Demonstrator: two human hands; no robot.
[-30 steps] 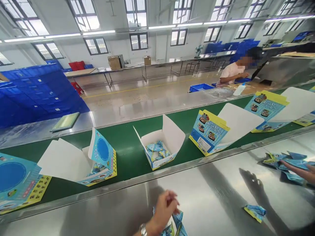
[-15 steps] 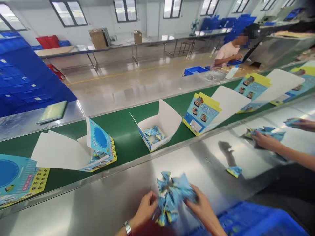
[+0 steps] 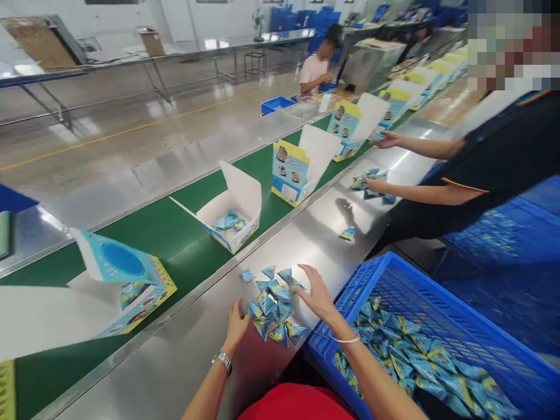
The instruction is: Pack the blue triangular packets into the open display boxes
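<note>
A loose heap of small blue-and-yellow triangular sachets [image 3: 273,309] lies on the steel table [image 3: 175,373] in front of me. My left hand [image 3: 236,326] rests against the heap's lower left side, fingers apart and holding nothing. My right hand [image 3: 317,294] hovers at the heap's right side, its fingers spread and empty. A single sachet [image 3: 347,233] lies farther along the steel. A co-worker's hands [image 3: 380,163] reach over a second small heap of sachets [image 3: 371,184].
A blue plastic crate [image 3: 376,274] full of sachets stands at my right, against the table edge. Beyond the table, a green conveyor belt [image 3: 184,216] carries open printed cartons, one [image 3: 231,224] holding sachets. A seated person works at the belt's far end.
The view has swung right, bringing the crate in. The bunch my hands held together now lies as a heap on the table, and both hands have let go and moved apart.
</note>
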